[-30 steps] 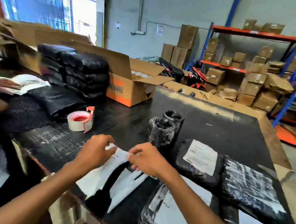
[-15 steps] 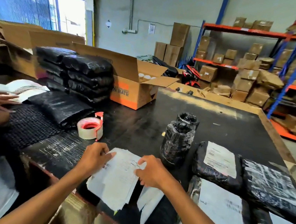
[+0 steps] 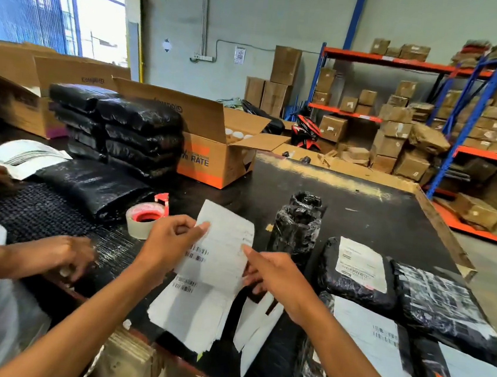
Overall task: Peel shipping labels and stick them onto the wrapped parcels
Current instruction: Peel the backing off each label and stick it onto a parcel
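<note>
My left hand [image 3: 171, 241] pinches the left edge of a white shipping label [image 3: 222, 247] and holds it upright above a stack of label sheets [image 3: 188, 314] on the black table [image 3: 376, 211]. My right hand [image 3: 274, 277] touches the label's right edge with its fingertips. Two small parcels wrapped in black film [image 3: 297, 227] stand upright just beyond the label. To the right lie flat black parcels, one with a label on it [image 3: 358, 267] and another labelled one nearer me [image 3: 378, 340].
A roll of clear tape [image 3: 144, 220] sits left of my left hand. Another person's hands [image 3: 62, 257] work at the left on black mesh. A pile of black parcels [image 3: 124, 132] and an open cardboard box [image 3: 214, 154] stand behind. Shelves with boxes line the right.
The label has come up off the stack and now stands lifted between my hands. The view has shifted closer to the table.
</note>
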A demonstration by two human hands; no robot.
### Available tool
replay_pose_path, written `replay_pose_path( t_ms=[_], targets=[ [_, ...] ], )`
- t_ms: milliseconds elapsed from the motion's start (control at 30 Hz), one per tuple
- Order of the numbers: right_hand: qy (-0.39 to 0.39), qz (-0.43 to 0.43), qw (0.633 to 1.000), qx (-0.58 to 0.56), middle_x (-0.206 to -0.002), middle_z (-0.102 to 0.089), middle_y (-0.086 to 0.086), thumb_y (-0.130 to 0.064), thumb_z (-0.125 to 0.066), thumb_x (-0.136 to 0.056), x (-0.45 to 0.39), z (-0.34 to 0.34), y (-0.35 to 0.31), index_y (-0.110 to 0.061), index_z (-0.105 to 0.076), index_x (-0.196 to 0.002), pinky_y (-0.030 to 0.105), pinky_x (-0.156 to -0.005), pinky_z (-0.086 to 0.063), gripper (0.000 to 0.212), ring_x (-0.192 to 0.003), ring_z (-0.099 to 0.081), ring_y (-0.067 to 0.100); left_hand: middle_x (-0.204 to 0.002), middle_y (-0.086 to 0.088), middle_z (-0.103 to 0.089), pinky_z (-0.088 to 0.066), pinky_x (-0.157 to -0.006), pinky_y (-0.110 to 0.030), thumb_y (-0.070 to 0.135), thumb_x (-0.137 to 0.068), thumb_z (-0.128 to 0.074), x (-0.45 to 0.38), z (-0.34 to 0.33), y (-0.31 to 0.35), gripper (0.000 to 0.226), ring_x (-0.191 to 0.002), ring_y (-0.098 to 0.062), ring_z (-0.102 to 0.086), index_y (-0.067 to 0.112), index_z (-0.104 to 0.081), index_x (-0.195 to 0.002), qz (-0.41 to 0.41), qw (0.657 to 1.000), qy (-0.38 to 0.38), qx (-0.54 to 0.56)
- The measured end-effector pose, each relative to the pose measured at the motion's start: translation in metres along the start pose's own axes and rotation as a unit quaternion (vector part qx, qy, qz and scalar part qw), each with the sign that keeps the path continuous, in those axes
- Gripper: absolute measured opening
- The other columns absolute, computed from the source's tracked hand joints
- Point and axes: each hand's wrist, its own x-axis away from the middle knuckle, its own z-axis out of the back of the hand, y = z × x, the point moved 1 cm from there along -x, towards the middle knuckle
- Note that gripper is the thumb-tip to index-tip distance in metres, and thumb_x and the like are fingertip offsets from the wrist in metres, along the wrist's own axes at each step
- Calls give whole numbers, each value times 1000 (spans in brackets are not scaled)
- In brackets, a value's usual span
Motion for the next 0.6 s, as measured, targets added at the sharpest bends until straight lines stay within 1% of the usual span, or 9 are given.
replay_pose_path(
  t_ms=[67,100,133,200,233,333,400,500,600],
  targets=[
    [0,34,997,-66,-85,-74,9,-34,-57,-93,13,11,-11,-7,-73,-90,28,-66,-49,32,-73,-62,15,-64,-13,-63,-43,-57,-28,28,-87,-68,2,-12,18,32,-57,-16,-53,0,-61,-73,-7,999,0,38],
    [5,49,996,-74,-88,-73,13,-31,-59,-92,20,18,-15,-8,-73,-90,29,-68,-49,27,-75,-62,18,-69,-20,-66,-45,-61,-33,32,-85,-70,3,-18,25,35,-61,-21,-56,0,-62,-74,-11,999,0,48],
    [10,61,996,-68,-90,-73,17,-29,-61,-91,28,25,-20,-7,-73,-90,29,-70,-49,24,-75,-61,19,-77,-26,-68,-48,-65,-40,36,-82,-71,2,-24,32,37,-67,-27,-59,1,-63,-77,-7,998,0,57],
    [10,81,996,-33,-82,-72,14,-23,-63,-90,44,38,-29,-5,-71,-92,26,-70,-50,21,-73,-61,18,-85,-26,-71,-53,-70,-48,32,-85,-69,1,-35,45,31,-74,-34,-66,2,-65,-81,2,997,-5,79],
    [7,87,996,-17,-80,-72,11,-20,-63,-90,51,44,-33,-3,-71,-92,24,-69,-51,19,-72,-62,16,-84,-21,-73,-55,-71,-46,28,-88,-67,0,-41,51,26,-73,-32,-68,3,-66,-83,1,996,-10,86],
    [8,98,995,9,-85,-76,8,-17,-64,-89,71,58,-41,-4,-71,-90,22,-69,-53,15,-72,-65,13,-79,-11,-75,-57,-63,-36,25,-90,-64,-4,-58,63,19,-64,-21,-71,8,-66,-81,2,995,-25,92],
    [16,97,995,16,-84,-76,7,-18,-65,-88,79,65,-42,-6,-72,-89,23,-69,-53,13,-71,-65,13,-80,-11,-76,-58,-60,-33,26,-90,-63,-3,-65,68,19,-66,-22,-73,10,-66,-81,1,995,-40,94],
    [20,95,995,22,-83,-76,6,-17,-66,-87,92,74,-43,-7,-73,-89,21,-67,-52,12,-70,-65,13,-80,-11,-76,-58,-60,-35,27,-89,-64,-3,-79,70,19,-68,-24,-73,10,-67,-82,12,994,-54,95],
    [22,97,995,24,-85,-76,5,-14,-65,-88,99,76,-44,-10,-74,-89,21,-68,-53,10,-71,-65,12,-79,-11,-76,-56,-51,-29,26,-89,-65,-3,-86,71,20,-63,-22,-72,8,-67,-83,18,994,-58,96]
  ],
)
